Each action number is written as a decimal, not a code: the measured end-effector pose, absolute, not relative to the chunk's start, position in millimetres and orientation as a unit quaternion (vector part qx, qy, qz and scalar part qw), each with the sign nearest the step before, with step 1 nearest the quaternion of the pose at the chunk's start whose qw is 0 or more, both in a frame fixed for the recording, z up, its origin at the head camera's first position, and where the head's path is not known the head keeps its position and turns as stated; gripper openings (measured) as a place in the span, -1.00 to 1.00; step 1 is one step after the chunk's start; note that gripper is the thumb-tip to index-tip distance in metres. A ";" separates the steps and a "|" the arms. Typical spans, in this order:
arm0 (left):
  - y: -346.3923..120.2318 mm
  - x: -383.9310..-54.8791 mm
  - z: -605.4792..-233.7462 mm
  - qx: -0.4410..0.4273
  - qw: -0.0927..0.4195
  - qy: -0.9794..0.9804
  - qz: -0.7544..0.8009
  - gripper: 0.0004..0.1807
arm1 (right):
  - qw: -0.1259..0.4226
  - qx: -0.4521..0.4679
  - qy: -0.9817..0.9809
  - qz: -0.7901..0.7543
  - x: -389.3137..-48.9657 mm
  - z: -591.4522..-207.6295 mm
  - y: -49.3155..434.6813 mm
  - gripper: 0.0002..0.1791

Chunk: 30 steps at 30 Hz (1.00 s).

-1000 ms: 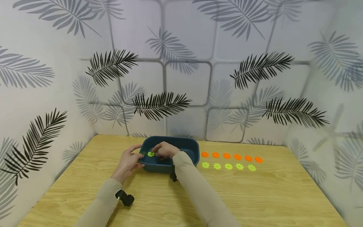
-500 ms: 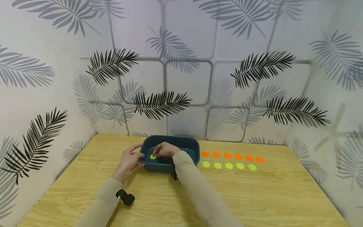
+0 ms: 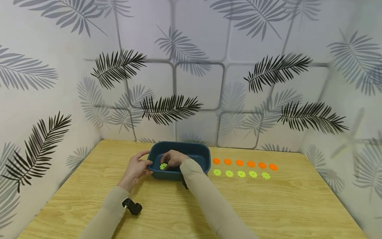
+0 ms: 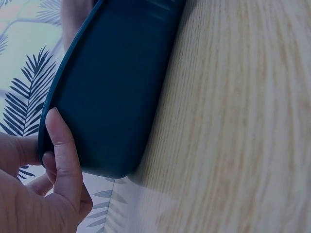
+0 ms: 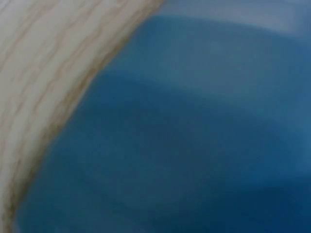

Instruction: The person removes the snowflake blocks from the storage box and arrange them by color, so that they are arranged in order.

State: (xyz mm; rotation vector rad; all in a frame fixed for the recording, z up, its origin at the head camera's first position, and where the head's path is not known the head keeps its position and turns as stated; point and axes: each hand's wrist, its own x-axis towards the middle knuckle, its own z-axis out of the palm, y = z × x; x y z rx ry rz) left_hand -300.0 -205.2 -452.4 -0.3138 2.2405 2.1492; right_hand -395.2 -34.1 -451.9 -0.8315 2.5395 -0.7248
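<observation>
A dark blue rectangular basin [image 3: 170, 175] stands on the wooden table. My left hand [image 3: 136, 172] grips its left end, and the left wrist view shows the thumb outside the wall, with fingers [image 4: 14, 153] at the rim. My right hand [image 3: 174, 158] reaches inside, its curled fingers pinching the edge of a yellow-green flower-shaped piece [image 3: 162, 166] near the basin's floor. Part of that piece is hidden behind the fingers. Only the blurred blue basin wall [image 5: 170, 136] fills most of the right wrist view; the hand does not show there.
Right of the basin lie two rows on the table [image 3: 268, 205]: several orange round pieces [image 3: 239, 163] behind, several yellow-green flower-shaped pieces [image 3: 241, 174] in front. A leaf-patterned wall [image 3: 197, 89] rises behind the table.
The flower-shaped piece inside the basin has shifted right and toward me with my right fingers, which have curled more. My left hand has stayed on the basin's end.
</observation>
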 end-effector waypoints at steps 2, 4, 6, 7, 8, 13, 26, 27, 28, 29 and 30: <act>-205.5 -300.5 -452.5 -0.099 0.010 0.718 0.689 -0.40 | 0.180 -0.294 0.902 -0.260 -395.3 -451.8 -34.1 -0.72; -205.4 -300.8 -452.2 -0.097 0.010 0.719 0.688 -0.40 | 0.169 -0.296 0.905 -0.255 -395.1 -451.4 -33.7 -0.73; -205.1 -301.4 -452.0 -0.095 0.009 0.719 0.688 -0.40 | 0.157 -0.300 0.908 -0.248 -394.8 -450.9 -33.2 -0.74; -205.1 -301.6 -452.0 -0.095 0.009 0.719 0.688 -0.40 | 0.154 -0.301 0.908 -0.248 -394.9 -450.8 -32.7 -0.74; -205.1 -301.8 -452.2 -0.095 0.010 0.720 0.688 -0.40 | 0.152 -0.300 0.909 -0.247 -394.5 -450.0 -32.1 -0.74; -205.3 -300.9 -453.2 -0.100 0.010 0.720 0.687 -0.41 | 0.143 -0.304 0.909 -0.246 -393.7 -447.6 -29.8 -0.79; -203.2 -300.6 -453.2 -0.109 0.008 0.715 0.691 -0.41 | 0.208 -0.293 0.859 -0.365 -389.8 -441.2 -15.7 -0.72; -202.9 -300.9 -453.4 -0.109 0.007 0.714 0.691 -0.41 | 0.207 -0.295 0.858 -0.367 -389.4 -439.8 -14.0 -0.72; -202.8 -301.2 -453.5 -0.109 0.006 0.714 0.691 -0.41 | 0.208 -0.296 0.856 -0.370 -388.7 -438.0 -12.2 -0.72; -202.8 -301.4 -453.6 -0.109 0.005 0.714 0.691 -0.41 | 0.209 -0.298 0.854 -0.371 -387.7 -435.7 -10.4 -0.72; -202.8 -301.6 -453.7 -0.109 0.004 0.714 0.691 -0.40 | 0.211 -0.299 0.852 -0.374 -386.4 -433.2 -8.6 -0.72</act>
